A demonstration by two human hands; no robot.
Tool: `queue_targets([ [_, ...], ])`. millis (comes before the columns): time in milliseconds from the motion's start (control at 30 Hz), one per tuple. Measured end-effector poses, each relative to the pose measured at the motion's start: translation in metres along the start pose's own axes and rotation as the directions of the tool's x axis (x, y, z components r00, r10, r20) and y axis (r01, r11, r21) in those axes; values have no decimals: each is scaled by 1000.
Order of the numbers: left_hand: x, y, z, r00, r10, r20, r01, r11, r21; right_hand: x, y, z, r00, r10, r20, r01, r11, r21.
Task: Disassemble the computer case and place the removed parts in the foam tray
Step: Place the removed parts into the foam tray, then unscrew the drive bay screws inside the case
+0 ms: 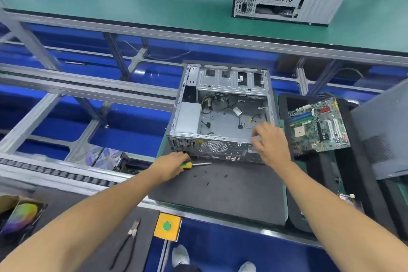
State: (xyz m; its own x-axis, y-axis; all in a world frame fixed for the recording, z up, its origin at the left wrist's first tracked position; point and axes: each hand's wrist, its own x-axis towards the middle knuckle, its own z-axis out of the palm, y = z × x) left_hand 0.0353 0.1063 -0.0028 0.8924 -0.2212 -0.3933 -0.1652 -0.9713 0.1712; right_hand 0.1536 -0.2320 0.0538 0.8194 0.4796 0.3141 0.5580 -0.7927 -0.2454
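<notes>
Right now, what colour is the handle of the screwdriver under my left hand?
Yellow and green, seen in the head view: the screwdriver lies on the dark mat, handle under the left hand.

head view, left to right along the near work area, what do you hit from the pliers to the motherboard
pliers → yellow button box → left hand gripping the screwdriver → open computer case → right hand at the case's right rear corner → motherboard lying in the foam tray
</notes>
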Motion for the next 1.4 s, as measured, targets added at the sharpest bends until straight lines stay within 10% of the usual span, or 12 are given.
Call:
queue_targets([
  [300,-3,6,-57,865,457,-208,-416,885,210,4,2,9,998,20,65,-4,972,-236],
  [467,-6,21,-120,870,324,-372,-444,841,-307,8,-2,3,989,67,129,-37,974,-224],
  [733,75,46,-236,964,41,-262,-262,304,-916,75,-9,-24,949,264,173,-316,800,511],
  [1033,203,68,-299,901,-28,-432,-361,503,-785,212,13,-60,945,147,291,-291,782,551],
  [1400,285,64,-290,813,-50,-580,-487,488,-724,283,52,-48,914,320,252,-406,668,624],
])
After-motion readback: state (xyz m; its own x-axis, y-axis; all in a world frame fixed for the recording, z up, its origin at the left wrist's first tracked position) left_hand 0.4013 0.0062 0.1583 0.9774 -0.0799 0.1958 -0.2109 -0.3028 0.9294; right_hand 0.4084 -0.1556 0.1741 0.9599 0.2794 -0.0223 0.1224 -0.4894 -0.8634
